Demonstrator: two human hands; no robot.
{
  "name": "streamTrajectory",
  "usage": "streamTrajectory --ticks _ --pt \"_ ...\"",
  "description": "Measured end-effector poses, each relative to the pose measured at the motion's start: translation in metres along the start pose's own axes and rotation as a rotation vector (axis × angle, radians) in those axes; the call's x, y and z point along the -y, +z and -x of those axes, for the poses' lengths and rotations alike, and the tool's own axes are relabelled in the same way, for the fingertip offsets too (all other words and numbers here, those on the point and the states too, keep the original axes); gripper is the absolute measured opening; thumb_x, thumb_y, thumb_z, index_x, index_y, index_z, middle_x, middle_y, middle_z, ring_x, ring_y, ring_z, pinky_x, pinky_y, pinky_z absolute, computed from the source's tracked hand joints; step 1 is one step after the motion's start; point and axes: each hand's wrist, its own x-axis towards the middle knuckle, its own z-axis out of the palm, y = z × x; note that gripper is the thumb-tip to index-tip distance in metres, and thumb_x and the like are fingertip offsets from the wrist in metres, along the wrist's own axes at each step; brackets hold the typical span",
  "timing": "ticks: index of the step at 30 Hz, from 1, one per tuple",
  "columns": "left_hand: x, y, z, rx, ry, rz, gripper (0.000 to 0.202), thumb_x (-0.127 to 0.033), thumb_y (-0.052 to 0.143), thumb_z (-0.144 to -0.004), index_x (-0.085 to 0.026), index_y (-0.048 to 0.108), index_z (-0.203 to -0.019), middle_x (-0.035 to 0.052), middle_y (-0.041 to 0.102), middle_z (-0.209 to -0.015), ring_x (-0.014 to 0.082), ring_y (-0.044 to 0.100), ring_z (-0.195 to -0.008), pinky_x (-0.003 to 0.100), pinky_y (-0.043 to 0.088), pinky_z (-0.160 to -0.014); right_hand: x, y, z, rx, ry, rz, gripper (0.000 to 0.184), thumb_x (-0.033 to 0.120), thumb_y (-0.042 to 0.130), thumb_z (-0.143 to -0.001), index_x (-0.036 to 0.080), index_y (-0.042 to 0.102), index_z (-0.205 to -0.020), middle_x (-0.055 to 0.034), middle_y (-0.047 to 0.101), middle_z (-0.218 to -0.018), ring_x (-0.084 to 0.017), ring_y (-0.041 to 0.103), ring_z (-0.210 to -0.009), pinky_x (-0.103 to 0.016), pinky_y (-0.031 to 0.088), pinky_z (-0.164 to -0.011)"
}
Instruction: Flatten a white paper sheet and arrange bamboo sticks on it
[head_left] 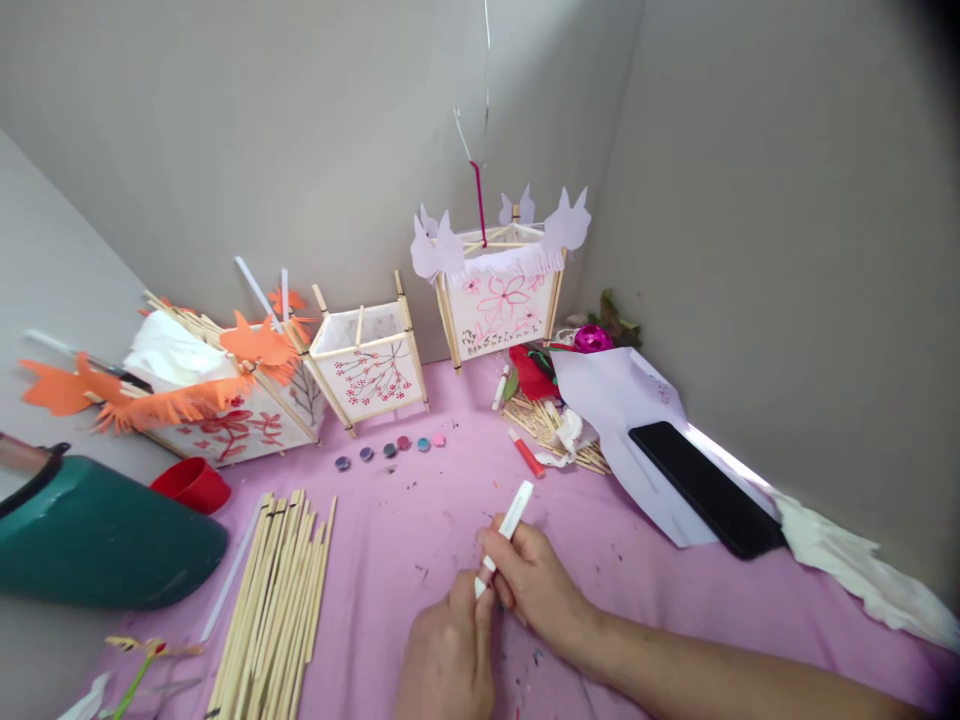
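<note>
Near the front middle of the cloth, a slim white marker [516,508] slants up to the right between my hands. My right hand [541,588] pinches it around the middle with thumb and fingers. My left hand [448,652] is closed at its lower end, fingertips against the tip; whether a cap sits there is hard to make out. Beyond my hands lies a red tube with a white end [527,453]. Several small paint pots [390,450] stand in a row, left of it.
A lantern with rabbit cut-outs [501,310] hangs from a wire at the back. Behind the pots stand a smaller lantern [375,378] and an orange-trimmed one [247,435]. Wooden sticks [274,600], a teal container [112,530] and a red cup [192,486] are left; a black phone [705,488] lies right.
</note>
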Motion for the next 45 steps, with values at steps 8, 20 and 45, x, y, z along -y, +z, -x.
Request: streamTrajectory --ticks 8,20,45 --pt "-0.014 -0.007 -0.002 0.017 0.038 0.465 0.034 -0.044 0.035 -0.093 -0.018 0.053 -0.080 0.0013 0.058 -0.078 0.0157 0.051 -0.075 0.024 0.038 -0.070 -0.002 -0.002 -0.002 0.051 -0.057 -0.052 0.037 0.049 0.049 -0.085 0.019 0.045 -0.063 0.0103 0.036 -0.039 -0.004 0.029 -0.034 -0.019 0.025 -0.038" --pt "-0.013 -0.008 -0.001 -0.051 0.009 0.117 0.033 -0.038 0.026 -0.095 -0.020 0.053 -0.092 0.0029 0.063 -0.082 0.0176 0.054 -0.072 0.028 0.033 -0.066 -0.008 -0.005 -0.003 0.112 -0.091 -0.054 0.041 0.054 0.045 -0.089 0.017 0.048 -0.070 0.0098 0.035 -0.043 -0.004 0.027 -0.035 -0.019 0.021 -0.037" --pt "-0.003 -0.027 -0.004 -0.514 0.039 0.393 0.038 -0.038 0.033 -0.091 -0.015 0.057 -0.072 0.0097 0.058 -0.080 0.0177 0.056 -0.073 0.032 0.045 -0.068 0.024 -0.018 -0.011 -0.168 -1.097 1.199 0.035 0.034 0.039 -0.092 0.024 0.059 -0.119 -0.0089 0.060 -0.121 -0.025 0.058 -0.108 -0.040 0.048 -0.089"
